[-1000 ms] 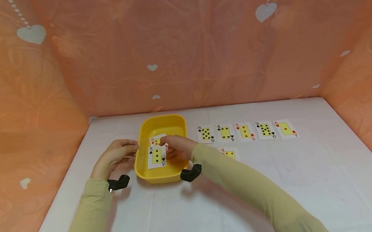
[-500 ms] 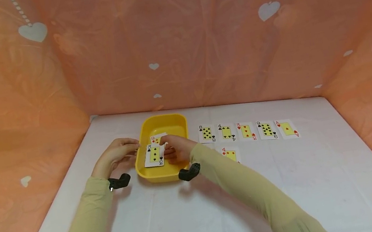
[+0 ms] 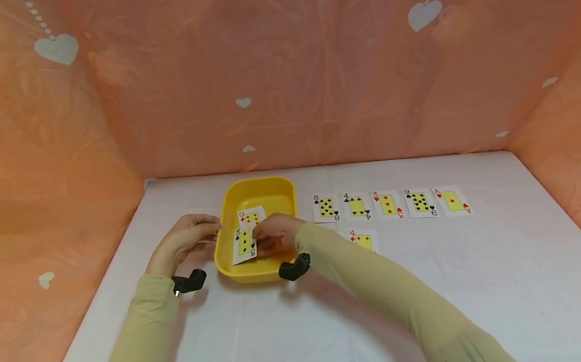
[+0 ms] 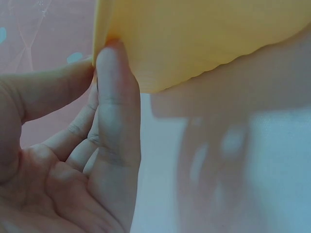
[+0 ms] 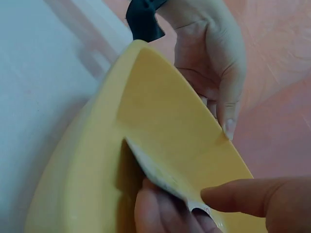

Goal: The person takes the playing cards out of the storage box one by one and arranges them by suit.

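Note:
My left hand pinches the left rim of a yellow plastic tray, thumb on one side and index finger on the other. Inside the tray, my right hand holds a playing card with black spade pips. In the right wrist view this card stands tilted, with fingers beneath it and the thumb at its upper face. Just behind it in the tray shows a nine of diamonds, its lower part covered by the held card.
Right of the tray, several face-up cards form a row on the white cloth, from a black eight to an ace of hearts. A four of diamonds lies nearer, partly behind the right sleeve. Orange cloth walls surround the table.
The spade card in my right hand has shifted and tilted up within the tray, and more of the nine of diamonds shows. My left hand keeps its hold on the rim.

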Available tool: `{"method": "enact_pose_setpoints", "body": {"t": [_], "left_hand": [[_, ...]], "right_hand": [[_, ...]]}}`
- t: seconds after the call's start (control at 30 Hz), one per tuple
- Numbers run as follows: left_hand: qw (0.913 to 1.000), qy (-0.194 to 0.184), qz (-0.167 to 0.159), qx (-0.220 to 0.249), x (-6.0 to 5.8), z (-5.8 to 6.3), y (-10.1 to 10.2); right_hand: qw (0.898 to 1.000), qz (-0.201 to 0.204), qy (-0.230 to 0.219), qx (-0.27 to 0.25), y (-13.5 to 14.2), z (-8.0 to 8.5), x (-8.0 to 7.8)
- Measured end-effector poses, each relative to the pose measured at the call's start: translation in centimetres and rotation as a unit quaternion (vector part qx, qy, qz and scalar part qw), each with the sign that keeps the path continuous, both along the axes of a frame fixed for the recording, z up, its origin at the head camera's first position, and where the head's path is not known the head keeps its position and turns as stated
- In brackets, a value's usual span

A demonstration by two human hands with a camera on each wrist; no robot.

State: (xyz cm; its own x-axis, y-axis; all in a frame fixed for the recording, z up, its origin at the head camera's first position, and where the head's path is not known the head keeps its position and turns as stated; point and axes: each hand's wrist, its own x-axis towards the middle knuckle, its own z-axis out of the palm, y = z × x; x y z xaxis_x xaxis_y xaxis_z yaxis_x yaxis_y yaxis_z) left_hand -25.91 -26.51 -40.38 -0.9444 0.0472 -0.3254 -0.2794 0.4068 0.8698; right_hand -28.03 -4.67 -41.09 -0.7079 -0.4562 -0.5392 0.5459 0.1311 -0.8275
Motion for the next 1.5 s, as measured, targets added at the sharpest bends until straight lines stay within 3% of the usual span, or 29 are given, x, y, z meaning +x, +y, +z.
{"method": "enact_pose_setpoints", "body": {"t": [0.73, 1.0, 1.3, 1.5], "left_hand": [[0.9998, 0.005, -0.014, 0.016, 0.2, -0.1, 0.0], [0.9996, 0.007, -0.018, 0.018, 0.3, 0.0, -0.1], [0.9995, 0.009, -0.019, 0.025, 0.5, -0.1, 0.0], [0.9996, 0.015, -0.015, 0.020, 0.5, 0.0, 0.1]], "right_hand": [[0.999, 0.019, 0.016, 0.028, -0.3, 0.0, -0.4], [0.999, 0.018, 0.042, 0.021, 0.3, 1.0, -0.3], [0.997, 0.046, 0.068, -0.006, 1.4, 2.0, -0.4], [0.997, 0.034, 0.064, -0.020, 2.8, 3.0, -0.6]]}}
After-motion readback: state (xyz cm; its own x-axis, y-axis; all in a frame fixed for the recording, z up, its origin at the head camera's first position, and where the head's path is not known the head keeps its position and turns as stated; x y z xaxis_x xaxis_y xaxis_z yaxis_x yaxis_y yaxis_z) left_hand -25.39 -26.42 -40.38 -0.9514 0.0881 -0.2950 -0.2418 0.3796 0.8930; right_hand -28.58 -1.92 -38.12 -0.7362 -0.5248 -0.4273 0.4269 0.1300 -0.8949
